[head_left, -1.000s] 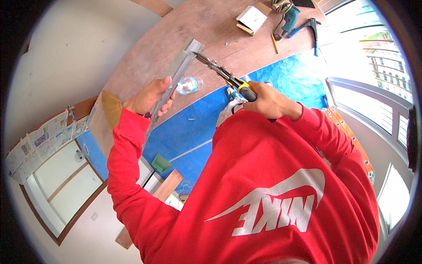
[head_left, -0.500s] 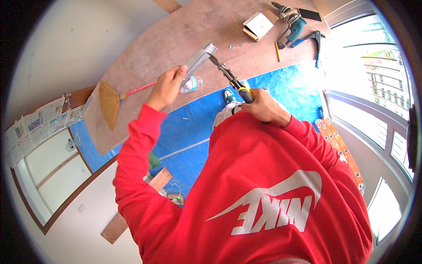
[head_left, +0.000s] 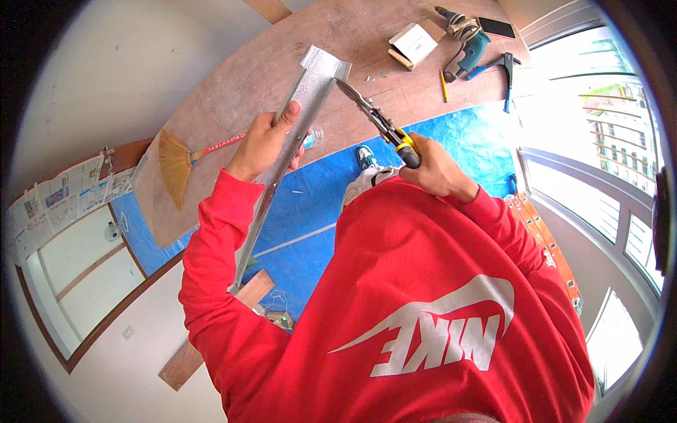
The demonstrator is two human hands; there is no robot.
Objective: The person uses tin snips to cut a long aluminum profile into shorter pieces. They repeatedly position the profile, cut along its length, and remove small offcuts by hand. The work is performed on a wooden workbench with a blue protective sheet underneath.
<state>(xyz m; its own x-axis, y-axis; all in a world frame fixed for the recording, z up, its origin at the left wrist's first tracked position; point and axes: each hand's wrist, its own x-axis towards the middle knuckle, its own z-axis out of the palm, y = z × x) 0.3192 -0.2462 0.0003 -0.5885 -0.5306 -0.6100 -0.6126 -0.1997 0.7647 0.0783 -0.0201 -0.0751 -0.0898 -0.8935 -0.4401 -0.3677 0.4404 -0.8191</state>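
My left hand (head_left: 266,141) grips a long silvery metal channel (head_left: 308,95), thumb on its face and fingers behind it. The channel slants from its flared far end down past my left forearm. My right hand (head_left: 438,169) is closed round the black and yellow handles of tin snips (head_left: 384,125). The snips' dark jaws meet the channel's right edge just below the flared end; whether they bite into the metal I cannot tell. A clear plastic bottle (head_left: 315,137) is partly hidden behind the channel and my left fingers.
On the brown board surface lie an open white box (head_left: 413,45), a teal power drill (head_left: 474,53), a blue-handled riveter (head_left: 506,70), a yellow pencil (head_left: 444,86), a phone (head_left: 496,27) and a straw broom (head_left: 176,163). Blue sheeting (head_left: 303,211) covers the floor. An orange ladder (head_left: 546,243) stands right.
The channel has turned in my left hand, so its broad face and long lower length now show. My right hand and the snips have shifted slightly right and down.
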